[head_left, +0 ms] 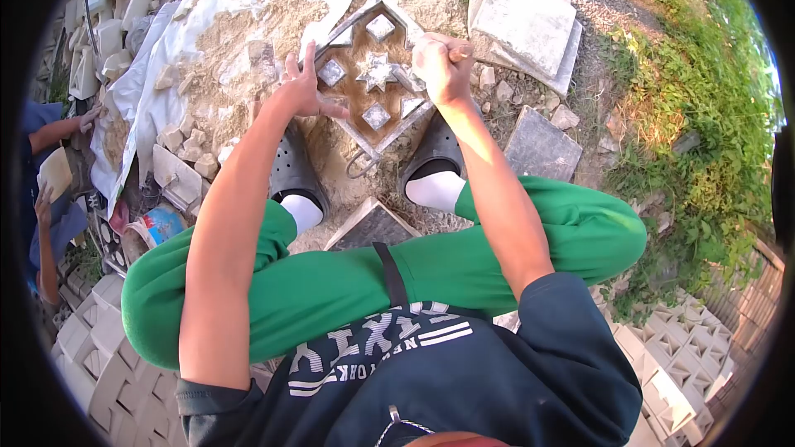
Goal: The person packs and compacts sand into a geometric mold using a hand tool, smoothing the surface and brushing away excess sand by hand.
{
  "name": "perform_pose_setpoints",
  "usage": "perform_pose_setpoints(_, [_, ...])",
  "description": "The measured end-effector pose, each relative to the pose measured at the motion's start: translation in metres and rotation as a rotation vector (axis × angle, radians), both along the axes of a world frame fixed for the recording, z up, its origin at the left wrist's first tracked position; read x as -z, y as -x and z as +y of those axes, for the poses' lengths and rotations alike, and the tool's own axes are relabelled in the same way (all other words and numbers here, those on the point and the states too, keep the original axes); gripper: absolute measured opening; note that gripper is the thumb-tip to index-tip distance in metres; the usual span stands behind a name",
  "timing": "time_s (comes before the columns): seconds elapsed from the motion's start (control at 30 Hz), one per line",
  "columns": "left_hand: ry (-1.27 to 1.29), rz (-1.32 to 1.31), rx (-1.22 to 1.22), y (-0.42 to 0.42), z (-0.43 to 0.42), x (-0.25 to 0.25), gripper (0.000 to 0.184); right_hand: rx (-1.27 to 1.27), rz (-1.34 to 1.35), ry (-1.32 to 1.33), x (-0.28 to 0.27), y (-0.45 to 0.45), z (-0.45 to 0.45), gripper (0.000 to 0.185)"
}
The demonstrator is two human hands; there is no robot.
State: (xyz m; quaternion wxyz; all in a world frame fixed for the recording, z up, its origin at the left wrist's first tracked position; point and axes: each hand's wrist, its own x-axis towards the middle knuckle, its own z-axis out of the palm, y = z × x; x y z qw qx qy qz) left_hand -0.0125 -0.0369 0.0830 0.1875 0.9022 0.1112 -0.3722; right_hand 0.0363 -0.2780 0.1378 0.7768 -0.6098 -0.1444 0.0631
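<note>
Between my shoes lies a square mould point(353, 89) with a brown inside, a raised star point(377, 72) in the middle and diamond-shaped blocks around it. At its left edge my left hand point(303, 93) is open, fingers spread, with the thumb reaching over the near left side. My right hand point(444, 69) is closed in a fist at the mould's right edge; what it grips, if anything, is hidden. A thin wire loop point(358, 167) lies by the mould's near corner. Below it, a dark-topped square block point(373, 228) sits close to my legs.
Flat grey slabs point(530, 21) are stacked at the upper right, with another slab point(542, 145) below them. Sand and rubble cover a white sheet point(149, 108) on the left. A co-worker's hands hold a tan piece point(55, 174) at far left. Patterned blocks point(675, 356) lie lower right.
</note>
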Motion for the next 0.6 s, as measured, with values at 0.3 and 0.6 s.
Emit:
perform_pose_setpoints(0.3, [-0.009,-0.009,0.021,-0.005,0.002,-0.007,0.161,-0.074,0.089,-0.154,0.009,-0.017,-0.018,0.04])
perform_pose_setpoints(0.6, [-0.009,-0.019,0.025,-0.003,0.0,-0.002,0.162,0.041,-0.003,0.049,-0.014,-0.012,-0.008,0.041])
